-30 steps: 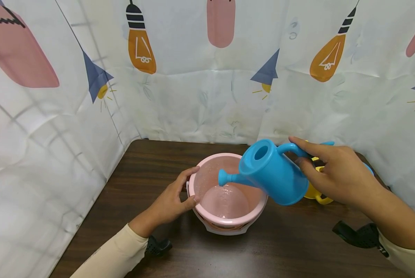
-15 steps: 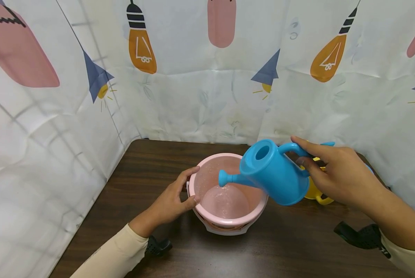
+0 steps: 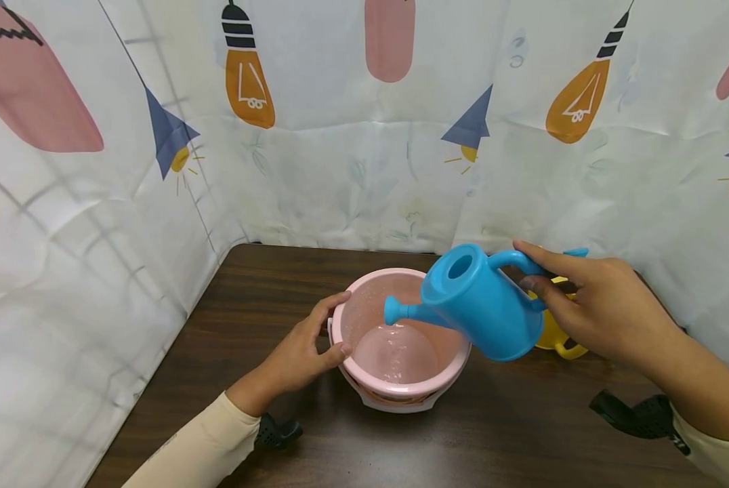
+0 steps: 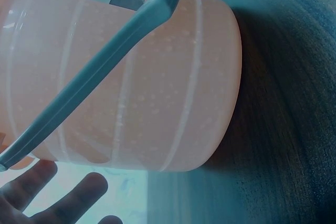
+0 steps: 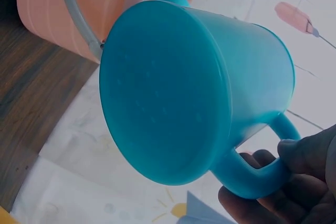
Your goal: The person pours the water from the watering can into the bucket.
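Blue plastic, smooth and rounded: a watering can [image 3: 489, 315] just left of the right hand [image 3: 593, 301], gripped with fingers curled round its looped handle [image 5: 254, 182]. Long axis slanting down leftward, flared spout head [image 3: 391, 310] above the mouth of a pink bucket [image 3: 401, 390]. Between both hands, nearer the left, that bucket, upright on the dark wood-grain worktop [image 3: 267, 288]. On its left rim, the left hand [image 3: 306, 352], thumb and finger spread wide. Down the bucket's wall, pale ridges and a slim carrying handle [image 4: 89, 80]. Behind the can, something yellow [image 3: 550, 332], partly hidden.
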Action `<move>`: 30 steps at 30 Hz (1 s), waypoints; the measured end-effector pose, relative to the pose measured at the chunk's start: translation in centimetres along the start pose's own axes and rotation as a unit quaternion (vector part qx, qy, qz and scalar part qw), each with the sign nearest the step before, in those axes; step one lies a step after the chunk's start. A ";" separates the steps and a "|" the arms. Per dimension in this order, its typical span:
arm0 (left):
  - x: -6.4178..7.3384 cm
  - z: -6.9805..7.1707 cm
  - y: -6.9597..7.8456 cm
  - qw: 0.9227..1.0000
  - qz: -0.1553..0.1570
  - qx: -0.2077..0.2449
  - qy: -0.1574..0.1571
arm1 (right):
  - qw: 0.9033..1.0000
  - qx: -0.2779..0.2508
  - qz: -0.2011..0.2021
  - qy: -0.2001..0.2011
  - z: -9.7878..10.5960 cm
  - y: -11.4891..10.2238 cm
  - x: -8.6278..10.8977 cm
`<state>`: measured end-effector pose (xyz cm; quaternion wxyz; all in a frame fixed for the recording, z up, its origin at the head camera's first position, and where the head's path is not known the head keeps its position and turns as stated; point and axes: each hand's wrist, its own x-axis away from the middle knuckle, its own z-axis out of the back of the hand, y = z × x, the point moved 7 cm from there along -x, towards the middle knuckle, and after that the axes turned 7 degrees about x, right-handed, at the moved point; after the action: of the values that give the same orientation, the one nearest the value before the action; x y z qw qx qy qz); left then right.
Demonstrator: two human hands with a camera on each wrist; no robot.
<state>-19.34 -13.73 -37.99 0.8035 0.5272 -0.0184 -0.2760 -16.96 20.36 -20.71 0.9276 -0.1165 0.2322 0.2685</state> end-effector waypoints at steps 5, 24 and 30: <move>0.0 0.0 0.1 1.000 -0.002 0.004 -0.001 | 1.000 -0.004 0.002 0.006 0.1 -0.1 -0.1; 0.0 0.1 0.3 1.000 -0.006 -0.001 -0.001 | 1.000 -0.011 0.013 0.007 0.1 -0.4 -0.1; 0.0 0.0 0.2 1.000 -0.002 -0.004 -0.001 | 1.000 -0.002 0.006 0.003 0.1 -0.4 -0.1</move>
<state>-19.32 -13.69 -37.83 0.8047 0.5242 -0.0167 -0.2783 -16.83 19.98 -20.55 0.9252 -0.1176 0.2351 0.2738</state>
